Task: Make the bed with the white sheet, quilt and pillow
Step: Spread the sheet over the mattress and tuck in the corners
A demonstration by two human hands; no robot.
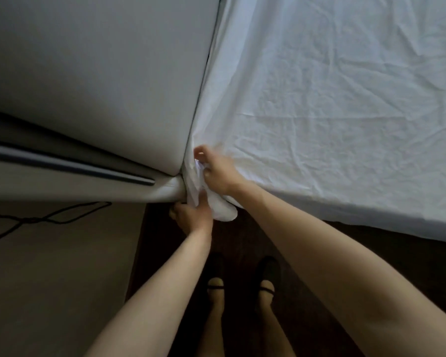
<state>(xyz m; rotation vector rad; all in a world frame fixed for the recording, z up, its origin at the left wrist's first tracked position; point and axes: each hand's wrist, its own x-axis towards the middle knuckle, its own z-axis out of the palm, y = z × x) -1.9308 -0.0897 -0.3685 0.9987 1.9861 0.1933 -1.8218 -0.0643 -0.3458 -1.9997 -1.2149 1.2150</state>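
A pale padded headboard (pixel 93 73) stands above dark wood floor (pixel 242 243), black cable (pixel 36 220) lying at left.

Two bare forearms reach up from the bottom edge, converging toward the centre. The left hand (pixel 191 215) sits lower, at about seven o'clock from the right hand (pixel 216 171), its back toward the camera and its fingers curled out of sight into bunched white cloth. The right hand's wrist bends toward ten o'clock, with thumb and fingers pinching a fold. Below, at six o'clock, two bare legs stand in dark strapped shoes.
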